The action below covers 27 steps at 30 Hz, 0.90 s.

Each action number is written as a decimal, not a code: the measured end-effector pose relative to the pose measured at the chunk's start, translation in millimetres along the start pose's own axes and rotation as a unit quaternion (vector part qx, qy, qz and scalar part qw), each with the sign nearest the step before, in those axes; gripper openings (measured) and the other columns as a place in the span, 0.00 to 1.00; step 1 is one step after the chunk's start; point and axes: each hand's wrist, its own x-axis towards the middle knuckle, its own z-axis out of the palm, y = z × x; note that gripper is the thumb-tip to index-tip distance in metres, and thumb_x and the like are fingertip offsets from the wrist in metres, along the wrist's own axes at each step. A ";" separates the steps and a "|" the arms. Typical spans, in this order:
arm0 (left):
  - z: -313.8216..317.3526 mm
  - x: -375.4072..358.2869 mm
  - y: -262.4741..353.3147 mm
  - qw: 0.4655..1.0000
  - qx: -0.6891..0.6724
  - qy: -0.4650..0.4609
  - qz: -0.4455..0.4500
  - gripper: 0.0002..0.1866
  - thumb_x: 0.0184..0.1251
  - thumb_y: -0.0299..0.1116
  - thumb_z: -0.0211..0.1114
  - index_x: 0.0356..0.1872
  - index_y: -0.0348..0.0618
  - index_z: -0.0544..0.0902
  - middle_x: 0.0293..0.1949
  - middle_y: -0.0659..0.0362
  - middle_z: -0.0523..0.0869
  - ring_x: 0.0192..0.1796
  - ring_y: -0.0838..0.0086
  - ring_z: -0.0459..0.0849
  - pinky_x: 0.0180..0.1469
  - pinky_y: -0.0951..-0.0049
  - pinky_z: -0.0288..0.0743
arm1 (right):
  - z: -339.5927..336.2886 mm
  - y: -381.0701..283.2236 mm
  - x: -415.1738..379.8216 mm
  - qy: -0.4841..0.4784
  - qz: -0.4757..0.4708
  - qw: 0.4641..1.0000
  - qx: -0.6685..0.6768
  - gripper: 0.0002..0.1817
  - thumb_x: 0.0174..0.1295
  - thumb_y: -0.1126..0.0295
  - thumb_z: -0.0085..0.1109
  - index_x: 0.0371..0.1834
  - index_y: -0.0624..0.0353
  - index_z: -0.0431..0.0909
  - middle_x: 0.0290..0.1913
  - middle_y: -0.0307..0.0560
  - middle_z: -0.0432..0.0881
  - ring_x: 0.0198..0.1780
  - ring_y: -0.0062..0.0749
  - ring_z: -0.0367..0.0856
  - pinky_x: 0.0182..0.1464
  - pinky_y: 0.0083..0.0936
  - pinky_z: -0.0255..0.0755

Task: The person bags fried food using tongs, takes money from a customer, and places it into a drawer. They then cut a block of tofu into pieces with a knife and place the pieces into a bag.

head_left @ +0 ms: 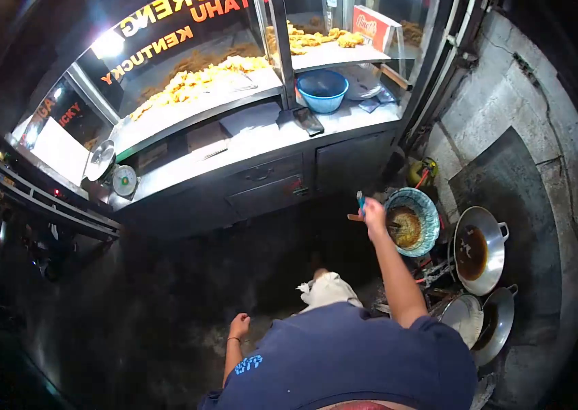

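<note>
My right hand [373, 217] is closed around a small blue lighter-like object [360, 198] with a shiny tip. Just under that hand, a wooden handle [355, 218] sticks out to the left, by the rim of a blue-green marbled basin [432, 217]. Murky brownish liquid with foam [406, 229] lies in the basin. Away from everything, my left hand [240, 325] hangs at my side with its fingers loosely curled and nothing visible in them.
Two woks [496, 263] with dark oil stand along the right wall, near a pale round lid or pan [465, 318]. A green gas cylinder [420, 171] sits behind the basin. Ahead, a counter [248, 154] carries a blue bowl [323, 104], a scale [125, 180] and fried food [196, 83] behind glass.
</note>
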 end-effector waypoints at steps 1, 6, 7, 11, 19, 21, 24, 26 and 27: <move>-3.1 12.5 8.8 1.000 -0.026 0.016 0.000 0.19 0.63 0.40 0.62 0.50 0.38 0.81 0.45 0.50 0.87 0.48 0.64 0.86 0.52 0.67 0.77 | 10.6 -6.6 43.2 0.035 -0.029 0.999 -0.015 0.15 0.64 0.77 0.51 0.52 0.66 0.77 0.34 0.44 0.82 0.31 0.24 0.79 0.36 0.23 0.74; -21.7 56.7 79.1 0.981 -0.134 -0.009 -0.142 0.15 0.67 0.35 0.59 0.52 0.40 0.81 0.38 0.56 0.86 0.38 0.73 0.84 0.40 0.72 0.79 | 60.1 -47.7 236.9 0.185 -0.082 0.978 -0.060 0.17 0.60 0.77 0.56 0.53 0.68 0.79 0.38 0.45 0.85 0.36 0.25 0.79 0.39 0.24 0.73; -37.6 52.9 99.5 0.971 -0.123 -0.021 -0.202 0.15 0.68 0.34 0.58 0.52 0.41 0.81 0.36 0.58 0.85 0.35 0.76 0.82 0.36 0.74 0.78 | 69.5 -57.3 254.8 0.198 -0.089 0.973 -0.077 0.16 0.59 0.76 0.57 0.52 0.68 0.80 0.38 0.46 0.85 0.37 0.26 0.80 0.40 0.25 0.73; -48.2 78.9 115.1 0.948 -0.247 -0.010 -0.202 0.15 0.69 0.34 0.57 0.53 0.42 0.81 0.35 0.59 0.84 0.31 0.77 0.81 0.31 0.76 0.76 | 104.5 -84.6 315.4 0.332 -0.201 0.868 -0.309 0.11 0.54 0.73 0.58 0.39 0.66 0.82 0.40 0.55 0.80 0.44 0.48 0.78 0.48 0.36 0.72; -51.0 195.8 68.1 0.976 -0.148 -0.066 -0.144 0.13 0.67 0.35 0.58 0.46 0.40 0.83 0.40 0.56 0.86 0.38 0.71 0.84 0.41 0.72 0.78 | 370.6 -259.4 264.5 -0.062 -0.506 0.816 -0.272 0.08 0.56 0.74 0.61 0.39 0.61 0.80 0.38 0.52 0.79 0.44 0.49 0.78 0.48 0.37 0.71; -73.0 228.0 79.6 0.978 -0.172 -0.039 -0.113 0.14 0.66 0.36 0.60 0.46 0.39 0.83 0.40 0.57 0.86 0.36 0.71 0.84 0.41 0.72 0.78 | 432.0 -251.8 295.7 -0.083 -0.512 0.776 -0.357 0.20 0.51 0.66 0.69 0.48 0.58 0.79 0.52 0.53 0.76 0.54 0.52 0.73 0.56 0.40 0.68; -141.0 252.4 122.0 0.959 -0.240 0.002 -0.147 0.16 0.66 0.36 0.60 0.51 0.40 0.81 0.37 0.60 0.85 0.33 0.75 0.81 0.33 0.73 0.76 | 490.6 -254.1 319.9 -0.133 -0.404 0.748 -0.511 0.21 0.46 0.58 0.73 0.40 0.56 0.81 0.63 0.62 0.70 0.60 0.58 0.71 0.60 0.44 0.66; -170.0 280.3 117.5 0.923 -0.338 0.012 -0.184 0.16 0.67 0.36 0.59 0.54 0.43 0.78 0.36 0.62 0.83 0.31 0.78 0.80 0.28 0.77 0.73 | 509.1 -247.1 336.1 -0.131 -0.383 0.768 -0.496 0.19 0.44 0.57 0.74 0.35 0.55 0.81 0.60 0.61 0.71 0.58 0.56 0.73 0.57 0.46 0.68; -183.6 290.9 110.5 0.908 -0.363 0.002 -0.209 0.16 0.68 0.36 0.58 0.54 0.44 0.77 0.38 0.62 0.83 0.32 0.78 0.80 0.28 0.78 0.73 | 512.9 -241.4 346.4 -0.136 -0.361 0.788 -0.480 0.17 0.43 0.56 0.75 0.30 0.55 0.82 0.58 0.61 0.73 0.56 0.55 0.75 0.55 0.47 0.70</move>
